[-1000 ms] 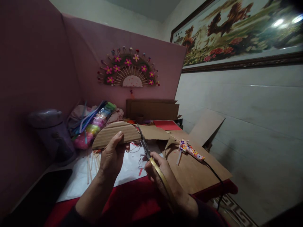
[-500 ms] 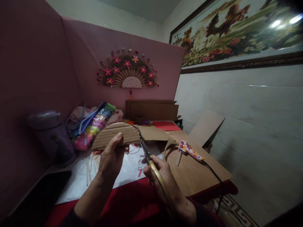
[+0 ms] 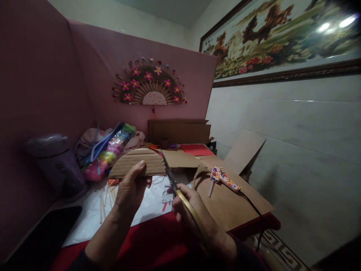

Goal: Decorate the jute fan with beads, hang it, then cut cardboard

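Observation:
A half-round piece of corrugated cardboard [image 3: 135,162] is pinched between the thumb and fingers of my left hand [image 3: 134,186], held above the table with its ridged side towards me. My right hand [image 3: 191,207] grips a pair of scissors [image 3: 184,201] by its gold-coloured handles. The dark blades lie along the right curved edge of the cardboard, and they look nearly closed. Small scraps [image 3: 167,195] lie on the white sheet [image 3: 150,205] below the blades.
On the right, a flower-patterned glue gun [image 3: 225,180] with a black cord rests on a brown board [image 3: 225,209]. Thin wooden sticks [image 3: 102,203] lie left. Bagged colourful craft material [image 3: 109,150] sits behind them. A decorated fan [image 3: 150,84] hangs on the pink panel. Red card [image 3: 197,149] lies at the back.
The scissor blades have drawn closer together at the cardboard's right edge. The whole view has shifted slightly, and both hands keep their hold.

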Available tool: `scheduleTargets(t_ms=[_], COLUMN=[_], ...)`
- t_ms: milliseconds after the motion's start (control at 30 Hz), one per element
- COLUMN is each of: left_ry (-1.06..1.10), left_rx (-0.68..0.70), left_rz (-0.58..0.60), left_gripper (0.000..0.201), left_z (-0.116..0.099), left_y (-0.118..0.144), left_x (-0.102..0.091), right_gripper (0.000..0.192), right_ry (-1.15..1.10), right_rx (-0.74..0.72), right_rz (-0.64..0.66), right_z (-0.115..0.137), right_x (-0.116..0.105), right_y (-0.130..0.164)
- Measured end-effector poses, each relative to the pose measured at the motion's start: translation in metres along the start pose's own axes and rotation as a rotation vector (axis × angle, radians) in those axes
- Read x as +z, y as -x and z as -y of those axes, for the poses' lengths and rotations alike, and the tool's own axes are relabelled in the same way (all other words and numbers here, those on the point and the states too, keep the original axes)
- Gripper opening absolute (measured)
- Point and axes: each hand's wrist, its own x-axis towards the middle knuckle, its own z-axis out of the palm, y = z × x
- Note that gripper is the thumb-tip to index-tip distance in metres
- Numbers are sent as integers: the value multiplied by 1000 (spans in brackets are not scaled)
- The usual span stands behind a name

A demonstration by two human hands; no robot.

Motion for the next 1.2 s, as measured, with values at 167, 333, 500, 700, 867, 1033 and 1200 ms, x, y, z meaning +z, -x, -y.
scheduleTargets(t_ms=[167, 333, 500, 700, 867, 1033, 1200], left_ry=[-34, -53, -57, -61, -48, 44, 140], left_rx=[-24, -27, -30, -51, -68, -109, -201], left_rz=[53, 77, 62, 60, 56, 2, 46], left_gripper=[11, 11, 12, 13, 12, 16, 17], left_z=[2, 3, 3, 2, 1, -1, -1], left_y=[2, 1, 1, 1, 0, -2, -4], left_x=[-1, -1, -2, -2, -1, -3, -7], right_gripper=[61, 56, 56, 47, 42, 48, 54], right_ry=[14, 39, -8, -52, -84, -179, -167], right_rx=[-20, -43, -29, -47, -88, -42, 16], right_rz=[-12, -20, -49, -87, -148, -159, -77], right_z=[2, 0, 1, 4, 4, -3, -4], right_x=[-3, -1, 1, 4, 6, 3, 0], right_y=[0, 1, 2, 3, 0, -1, 2])
